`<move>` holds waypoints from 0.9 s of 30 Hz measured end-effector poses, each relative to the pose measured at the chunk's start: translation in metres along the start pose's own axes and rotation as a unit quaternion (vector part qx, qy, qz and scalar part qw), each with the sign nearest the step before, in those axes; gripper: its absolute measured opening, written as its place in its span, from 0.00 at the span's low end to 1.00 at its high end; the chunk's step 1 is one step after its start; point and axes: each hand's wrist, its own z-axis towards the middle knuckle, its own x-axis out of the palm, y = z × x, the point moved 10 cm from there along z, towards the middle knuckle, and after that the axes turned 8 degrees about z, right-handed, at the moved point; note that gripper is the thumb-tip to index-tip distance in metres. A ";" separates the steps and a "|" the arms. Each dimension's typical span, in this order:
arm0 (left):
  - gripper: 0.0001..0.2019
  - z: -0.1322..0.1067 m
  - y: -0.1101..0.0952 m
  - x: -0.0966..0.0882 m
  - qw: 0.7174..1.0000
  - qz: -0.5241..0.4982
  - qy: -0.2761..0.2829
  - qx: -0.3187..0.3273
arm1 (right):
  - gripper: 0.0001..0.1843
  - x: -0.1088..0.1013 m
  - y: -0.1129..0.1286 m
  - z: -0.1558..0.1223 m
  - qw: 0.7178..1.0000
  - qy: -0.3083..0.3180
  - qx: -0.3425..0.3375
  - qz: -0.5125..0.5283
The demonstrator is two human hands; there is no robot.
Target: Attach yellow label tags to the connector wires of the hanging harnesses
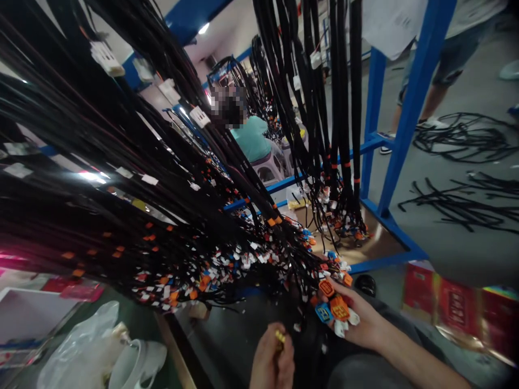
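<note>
Many black wire harnesses (170,216) hang from a rack, their ends tipped with small orange, white and blue connectors. My right hand (365,324) reaches in from the lower right and cups a cluster of connectors (334,309), with orange and blue ones plainly showing. Lower down, my left hand (272,359) is closed in a pinch on a small yellow piece (280,336). The two hands are a short way apart, just beneath the hanging connector ends.
A blue metal frame (409,102) stands at right with more harnesses (340,108) hanging from it. Loose black cables (462,205) lie on the grey floor. Another person in a teal shirt (251,138) sits behind; someone's legs (446,75) stand at upper right. A plastic bag (81,351) and red boxes (458,308) are nearby.
</note>
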 end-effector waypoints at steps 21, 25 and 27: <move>0.14 0.065 0.024 0.013 0.994 0.073 0.032 0.072 | 0.07 -0.045 -0.029 0.034 0.991 -0.078 -0.045 -0.102; 0.16 0.070 0.030 0.013 0.987 0.140 0.046 0.069 | 0.08 -0.042 -0.029 0.034 0.988 -0.073 -0.046 -0.128; 0.17 0.071 0.031 0.014 0.977 0.193 0.053 0.080 | 0.08 -0.043 -0.028 0.035 0.986 -0.081 -0.050 -0.139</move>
